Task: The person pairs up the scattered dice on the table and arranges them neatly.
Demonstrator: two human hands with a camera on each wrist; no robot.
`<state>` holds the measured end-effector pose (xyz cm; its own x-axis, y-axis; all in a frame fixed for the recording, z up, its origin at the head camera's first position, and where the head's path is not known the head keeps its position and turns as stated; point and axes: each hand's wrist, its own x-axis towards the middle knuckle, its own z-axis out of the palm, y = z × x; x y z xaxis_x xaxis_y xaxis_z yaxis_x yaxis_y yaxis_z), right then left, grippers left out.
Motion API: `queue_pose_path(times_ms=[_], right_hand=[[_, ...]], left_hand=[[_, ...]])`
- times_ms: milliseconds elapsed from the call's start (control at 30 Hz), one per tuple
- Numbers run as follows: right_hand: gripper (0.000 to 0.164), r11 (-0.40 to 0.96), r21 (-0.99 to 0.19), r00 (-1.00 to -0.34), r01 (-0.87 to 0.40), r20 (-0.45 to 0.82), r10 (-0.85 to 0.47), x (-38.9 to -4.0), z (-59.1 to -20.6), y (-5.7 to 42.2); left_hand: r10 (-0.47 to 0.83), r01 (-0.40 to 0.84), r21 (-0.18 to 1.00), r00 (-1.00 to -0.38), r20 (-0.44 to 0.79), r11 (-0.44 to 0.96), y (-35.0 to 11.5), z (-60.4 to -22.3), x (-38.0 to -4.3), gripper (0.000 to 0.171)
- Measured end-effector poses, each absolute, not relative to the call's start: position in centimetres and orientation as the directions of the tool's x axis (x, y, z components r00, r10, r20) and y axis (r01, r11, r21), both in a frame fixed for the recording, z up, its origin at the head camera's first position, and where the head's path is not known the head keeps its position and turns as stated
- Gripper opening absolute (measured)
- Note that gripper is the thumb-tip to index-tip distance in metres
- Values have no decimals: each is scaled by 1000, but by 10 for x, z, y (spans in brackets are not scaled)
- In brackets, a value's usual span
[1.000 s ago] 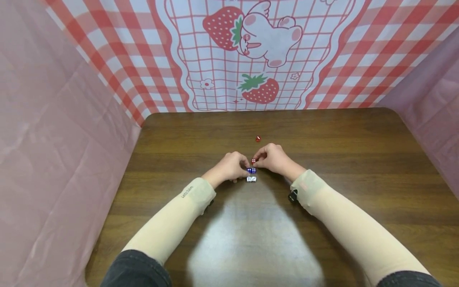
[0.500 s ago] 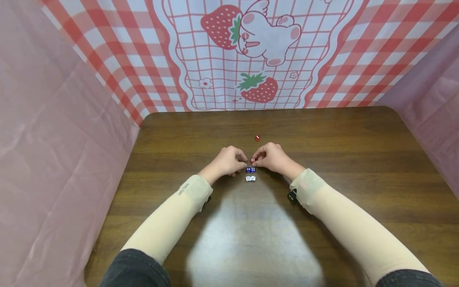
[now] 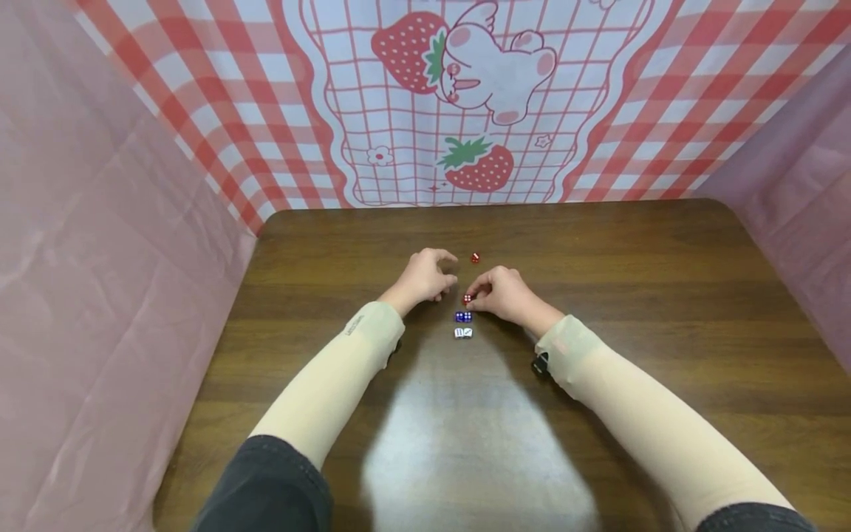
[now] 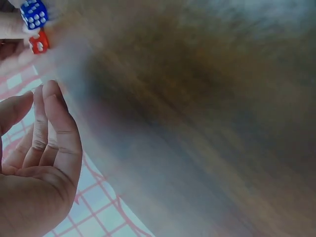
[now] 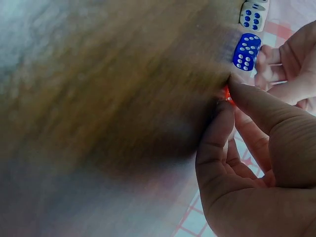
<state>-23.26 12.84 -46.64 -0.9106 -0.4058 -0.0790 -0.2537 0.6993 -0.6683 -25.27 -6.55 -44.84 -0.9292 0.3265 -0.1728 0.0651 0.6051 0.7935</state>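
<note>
Between thumb and forefinger my right hand (image 3: 507, 294) pinches a red die (image 3: 467, 299), just behind a pair of blue dice (image 3: 463, 317). Nearer to me, two white dice (image 3: 463, 333) sit side by side. My left hand (image 3: 423, 275) hovers to the left with thumb and forefinger apart and nothing between them. A second red die (image 3: 475, 258) lies farther back, to the right of the left fingertips. In the right wrist view, the fingers of my right hand (image 5: 256, 143) mostly cover the red die (image 5: 228, 95).
The dice stand on a brown wooden table (image 3: 598, 251). Behind it hangs a red-and-white checked cloth (image 3: 319, 148) with strawberries. Pink cloth (image 3: 120, 281) hangs at the left side, and more at the right.
My left hand has left the blue dice and moved back, toward the far red die, its thumb and forefinger spreading. My right hand stays on its red die.
</note>
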Motion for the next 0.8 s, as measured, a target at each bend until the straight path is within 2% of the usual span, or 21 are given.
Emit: queue_pose_path(times_ms=[367, 800], right_hand=[[12, 699, -667, -911, -259, -71, -405, -232, -465, 129], [12, 693, -669, -909, -267, -65, -413, -233, -469, 130]], left_hand=[[299, -26, 789, -918, -262, 614, -51, -454, -280, 46], [278, -80, 794, -911, -303, 602, -38, -457, -297, 40]])
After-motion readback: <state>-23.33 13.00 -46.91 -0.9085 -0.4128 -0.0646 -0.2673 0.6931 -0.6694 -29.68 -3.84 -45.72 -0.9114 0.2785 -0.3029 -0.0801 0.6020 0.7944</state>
